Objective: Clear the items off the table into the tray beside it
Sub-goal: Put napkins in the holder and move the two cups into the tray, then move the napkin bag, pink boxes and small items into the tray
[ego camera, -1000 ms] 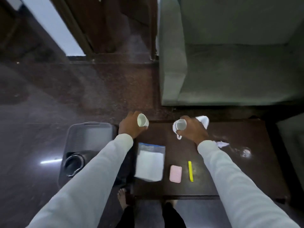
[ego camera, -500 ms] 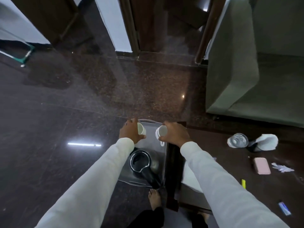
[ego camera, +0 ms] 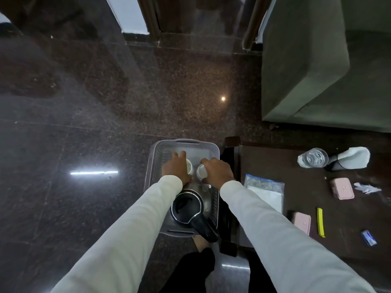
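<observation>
A grey perforated tray (ego camera: 153, 166) stands on the floor left of the dark table (ego camera: 275, 161). Inside the tray, my left hand (ego camera: 176, 168) grips a white cup (ego camera: 189, 167). Close beside it my right hand (ego camera: 216, 171) grips a second white cup (ego camera: 201, 171). Both cups are low in the tray's far half, and whether they touch its floor is unclear. A black kettle (ego camera: 187, 207) sits in the tray's near half. On the table lie a plastic bag (ego camera: 265, 192), two pink boxes (ego camera: 341, 188) (ego camera: 302, 222), a yellow stick (ego camera: 321, 222) and a clear glass (ego camera: 313, 158).
A white cloth on a dark object (ego camera: 352, 158), paper scraps (ego camera: 367, 188) and a small blue packet (ego camera: 369, 240) are also on the table. A green sofa (ego camera: 317, 70) stands behind it. My bare foot (ego camera: 201, 243) is just in front of the tray.
Both hands carried the two cups from the table leftwards and down into the tray. The view swung left with them.
</observation>
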